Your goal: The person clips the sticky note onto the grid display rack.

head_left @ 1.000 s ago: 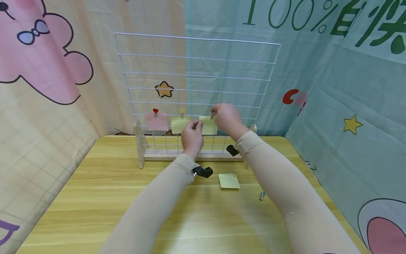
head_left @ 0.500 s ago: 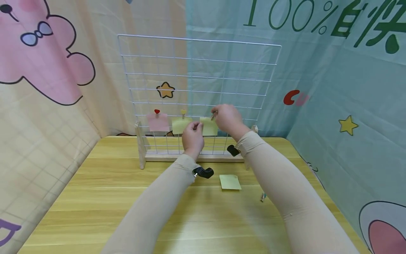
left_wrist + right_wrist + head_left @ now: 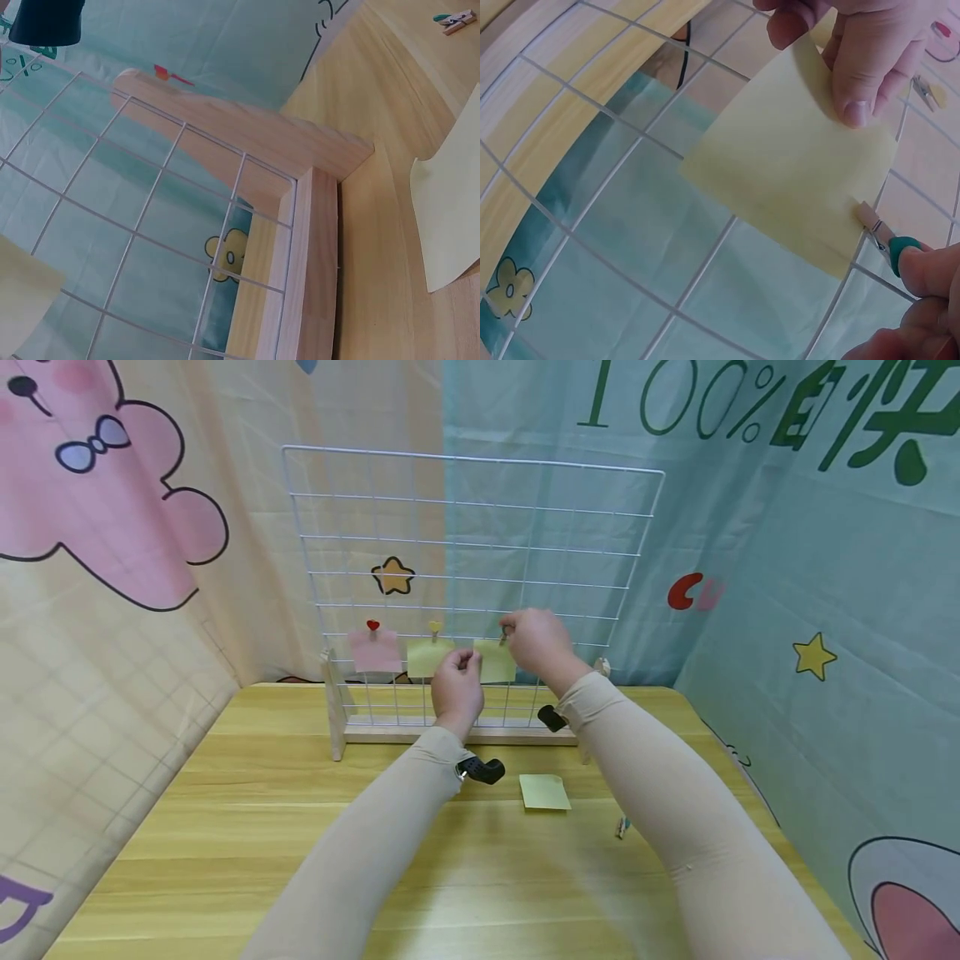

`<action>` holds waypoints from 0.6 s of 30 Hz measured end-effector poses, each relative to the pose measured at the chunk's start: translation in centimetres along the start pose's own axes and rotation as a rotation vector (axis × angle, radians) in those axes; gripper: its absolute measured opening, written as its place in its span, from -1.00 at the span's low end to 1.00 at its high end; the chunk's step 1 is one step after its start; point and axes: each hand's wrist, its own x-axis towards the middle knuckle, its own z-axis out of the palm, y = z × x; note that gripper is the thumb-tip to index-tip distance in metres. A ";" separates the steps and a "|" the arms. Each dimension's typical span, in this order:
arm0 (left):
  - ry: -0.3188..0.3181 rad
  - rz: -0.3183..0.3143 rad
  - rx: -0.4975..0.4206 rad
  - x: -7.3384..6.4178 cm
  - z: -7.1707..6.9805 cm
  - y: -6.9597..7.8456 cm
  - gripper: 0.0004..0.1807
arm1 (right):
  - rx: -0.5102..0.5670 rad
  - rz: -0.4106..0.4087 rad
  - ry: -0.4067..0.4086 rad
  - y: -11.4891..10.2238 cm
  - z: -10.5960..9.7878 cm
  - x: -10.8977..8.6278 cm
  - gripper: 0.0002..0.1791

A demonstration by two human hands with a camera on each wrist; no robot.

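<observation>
My left hand [image 3: 457, 689] pinches a yellow sticky note [image 3: 495, 662] by its left edge, holding it flat against the white wire grid [image 3: 577, 552]. At the note's upper edge my right hand [image 3: 542, 642] pinches a small wooden clothespin [image 3: 877, 229] with a teal piece on it. In the right wrist view the clothespin's tip meets the note beside a grid wire. To the left, a second yellow note [image 3: 426, 657] hangs from a clip with a yellow heart [image 3: 435, 627]. Beyond it a pink note [image 3: 377, 652] hangs under a red heart clip [image 3: 372, 625].
The grid stands in a wooden base [image 3: 390, 737] on the wooden table [image 3: 225, 827]. A loose yellow pad of notes [image 3: 544, 792] lies in front of it. Another small clothespin [image 3: 622, 827] lies beside my right forearm. Printed curtains [image 3: 810, 577] enclose the back and sides.
Both hands hold nearly the same place at the note. The head view has shifted slightly, and the clothespin stays at the note's upper edge.
</observation>
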 end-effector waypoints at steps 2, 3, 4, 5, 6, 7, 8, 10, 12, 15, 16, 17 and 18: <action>0.001 0.004 0.000 0.0 0.0 0.0 -0.69 | 0.016 0.003 -0.002 0.2 0.1 0.0 -0.54; 0.001 0.006 0.002 -0.1 0.0 0.1 -0.69 | 0.025 0.004 -0.004 0.3 0.2 -0.1 -0.54; 0.002 0.007 0.002 -0.1 0.0 0.1 -0.69 | 0.038 0.007 -0.004 0.4 0.3 -0.1 -0.53; 0.002 0.009 0.004 -0.1 0.0 0.1 -0.69 | 0.046 0.005 -0.002 0.5 0.4 -0.1 -0.53; 0.001 0.010 0.005 -0.2 0.0 0.1 -0.69 | 0.054 0.002 0.002 0.7 0.5 -0.2 -0.52; -0.001 0.012 0.006 -0.2 0.0 0.1 -0.68 | 0.058 -0.006 0.011 0.8 0.6 -0.3 -0.52; -0.002 0.012 0.008 -0.3 0.0 0.2 -0.68 | 0.059 -0.016 0.023 0.9 0.7 -0.3 -0.53; -0.004 0.015 0.010 -0.5 -0.1 0.1 -0.68 | 0.057 -0.035 0.048 1.2 1.0 -0.5 -0.53; -0.009 0.019 0.018 -0.6 -0.2 0.1 -0.67 | 0.057 -0.064 0.082 1.4 1.2 -0.8 -0.54; -0.008 0.029 0.033 -0.8 -0.4 -0.1 -0.67 | 0.075 -0.096 0.117 1.8 1.4 -1.3 -0.53; -0.007 0.034 0.040 -0.9 -0.5 -0.3 -0.67 | 0.087 -0.111 0.129 1.9 1.4 -1.5 -0.53; -0.006 0.037 0.047 -1.0 -0.7 -0.3 -0.66 | 0.101 -0.130 0.141 2.0 1.5 -1.8 -0.52; -0.002 0.041 0.053 -1.1 -0.8 -0.4 -0.66 | 0.115 -0.143 0.148 2.3 1.5 -2.0 -0.52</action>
